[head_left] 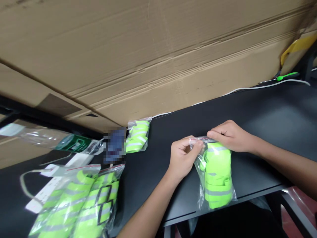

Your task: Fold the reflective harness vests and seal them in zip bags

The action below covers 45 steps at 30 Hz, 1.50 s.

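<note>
A clear zip bag (216, 173) with a folded neon-green reflective vest inside lies on the black table (272, 115), near its front edge. My left hand (183, 157) pinches the left end of the bag's top seal, fingers closed. My right hand (229, 135) pinches the same seal from the right, fingers curled over it. The two hands sit close together at the bag's mouth.
Two more bagged green vests (79, 201) lie at the lower left, a smaller one (137, 135) near the cardboard wall (148, 59). A white power strip (49, 188), a plastic bottle (56, 140), a white cable (260, 86) and a green-handled screwdriver (287, 77) are also there.
</note>
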Each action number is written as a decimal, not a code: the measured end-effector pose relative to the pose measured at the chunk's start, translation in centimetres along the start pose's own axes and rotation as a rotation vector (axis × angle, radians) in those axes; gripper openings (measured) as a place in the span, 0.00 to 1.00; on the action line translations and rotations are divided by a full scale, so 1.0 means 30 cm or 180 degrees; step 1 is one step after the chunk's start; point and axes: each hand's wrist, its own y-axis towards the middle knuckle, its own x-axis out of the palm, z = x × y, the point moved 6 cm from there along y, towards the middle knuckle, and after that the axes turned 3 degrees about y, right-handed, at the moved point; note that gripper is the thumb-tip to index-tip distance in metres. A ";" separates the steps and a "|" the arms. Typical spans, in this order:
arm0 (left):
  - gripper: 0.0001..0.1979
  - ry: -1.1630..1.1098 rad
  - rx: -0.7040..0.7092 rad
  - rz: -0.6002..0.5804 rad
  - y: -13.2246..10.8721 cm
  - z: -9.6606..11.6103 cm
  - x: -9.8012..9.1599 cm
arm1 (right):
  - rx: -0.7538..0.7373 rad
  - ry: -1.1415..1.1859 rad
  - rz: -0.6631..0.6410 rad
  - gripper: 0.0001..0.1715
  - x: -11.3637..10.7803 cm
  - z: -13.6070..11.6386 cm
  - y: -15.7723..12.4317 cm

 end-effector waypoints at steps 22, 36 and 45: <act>0.14 -0.0341 -0.0414 0.0659 0.002 -0.065 0.005 | 0.0005 -0.1760 0.1343 0.39 0.100 -0.186 -0.202; 0.16 -0.0130 -0.1369 -0.0360 0.025 -0.129 0.013 | -0.0524 -0.2419 0.0513 0.25 0.156 -0.096 -0.314; 0.18 0.0186 -0.1360 -0.1069 0.006 -0.147 0.013 | -0.0850 -0.2203 0.0147 0.31 0.166 -0.086 -0.345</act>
